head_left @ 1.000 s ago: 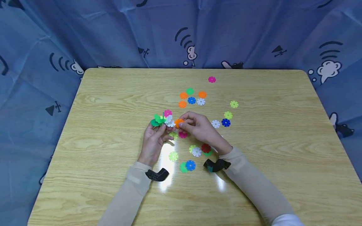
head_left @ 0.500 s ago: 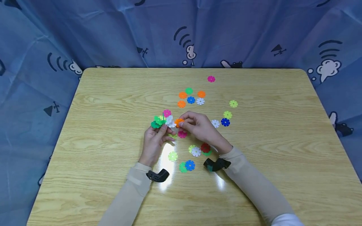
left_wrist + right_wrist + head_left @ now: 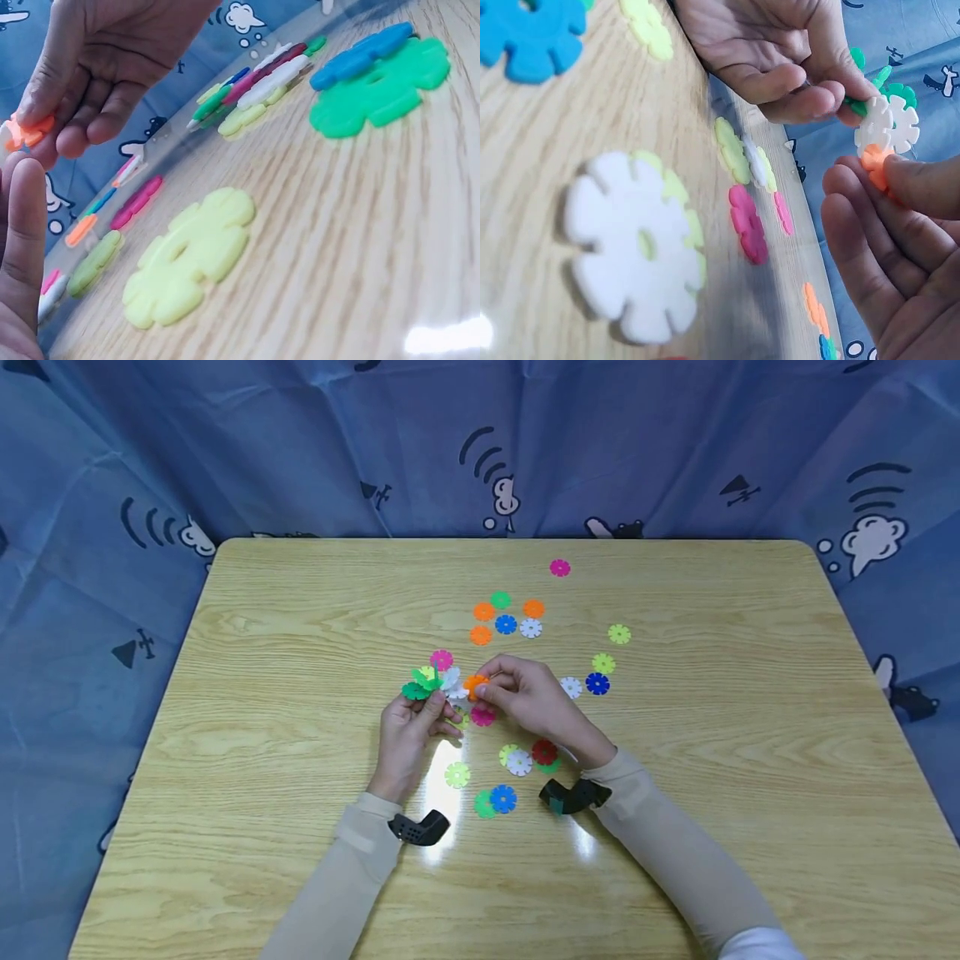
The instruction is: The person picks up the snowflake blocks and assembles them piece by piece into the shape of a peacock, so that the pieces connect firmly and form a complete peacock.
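Observation:
Several notched plastic snowflake discs are joined into one cluster, with green discs point(image 3: 417, 691) on its left and white discs point(image 3: 452, 682) on its right. My left hand point(image 3: 402, 735) pinches this cluster between thumb and fingers, raised over the table. An orange snowflake disc point(image 3: 874, 163) is pinched by my right hand point(image 3: 531, 700), thumb on top. In the right wrist view the orange disc meets the edge of a white disc point(image 3: 873, 129). The left wrist view shows only part of the orange disc point(image 3: 30, 131), and the green ones are out of sight there.
Loose snowflake discs lie around the hands on the wooden table point(image 3: 262, 735). Close by are a pink disc point(image 3: 483, 716), a yellow-green disc point(image 3: 457, 775) and a blue disc point(image 3: 503, 798) overlapping a green one. A blue printed curtain point(image 3: 615, 443) hangs behind.
The cluster has tilted and shifted slightly right in the left hand, so its green discs show at another angle. The right hand keeps its pinch on the orange disc, almost still.

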A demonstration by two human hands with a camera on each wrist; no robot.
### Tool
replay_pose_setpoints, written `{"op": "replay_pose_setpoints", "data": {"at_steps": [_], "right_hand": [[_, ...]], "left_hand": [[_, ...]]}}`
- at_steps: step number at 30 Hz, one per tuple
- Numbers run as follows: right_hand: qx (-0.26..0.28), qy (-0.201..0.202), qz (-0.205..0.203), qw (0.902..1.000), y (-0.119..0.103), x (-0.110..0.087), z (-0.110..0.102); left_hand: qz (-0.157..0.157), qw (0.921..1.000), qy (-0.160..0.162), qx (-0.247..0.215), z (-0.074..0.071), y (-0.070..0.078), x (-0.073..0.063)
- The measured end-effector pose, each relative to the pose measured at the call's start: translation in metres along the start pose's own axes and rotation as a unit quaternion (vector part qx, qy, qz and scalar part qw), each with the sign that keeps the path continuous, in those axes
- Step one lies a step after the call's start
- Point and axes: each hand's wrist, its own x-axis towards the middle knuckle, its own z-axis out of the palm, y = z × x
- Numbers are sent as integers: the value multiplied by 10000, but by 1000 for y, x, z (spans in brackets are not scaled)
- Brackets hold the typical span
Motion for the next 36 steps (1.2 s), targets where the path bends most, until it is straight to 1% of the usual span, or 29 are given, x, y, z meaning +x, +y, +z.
{"op": "replay_pose_setpoints", "data": {"at_steps": [4,7,15,22,26,32,36], "right_hand": [[476,-3,293,9984,0,2,3],[905,20,404,9951,2,3,6],[1424,166,480,9885,4,3,14],[1843,203,471,9815,6,2,19],[1804,136,447,9825,7,3,18],[1489,-56,352,9882,7,6,12],[1385,-93,341,9897,5,6,11]], "left_hand": [[-122,9999,31,9,1,1,0],[-194,9997,89,-80,2,1,0],[-186,9993,268,-209,5,2,0],[-188,9990,258,-300,6,4,-1],[-267,9992,185,-248,5,6,-2],[-450,9989,111,-32,3,9,-1],[-547,9985,16,-48,1,10,-2]]}}
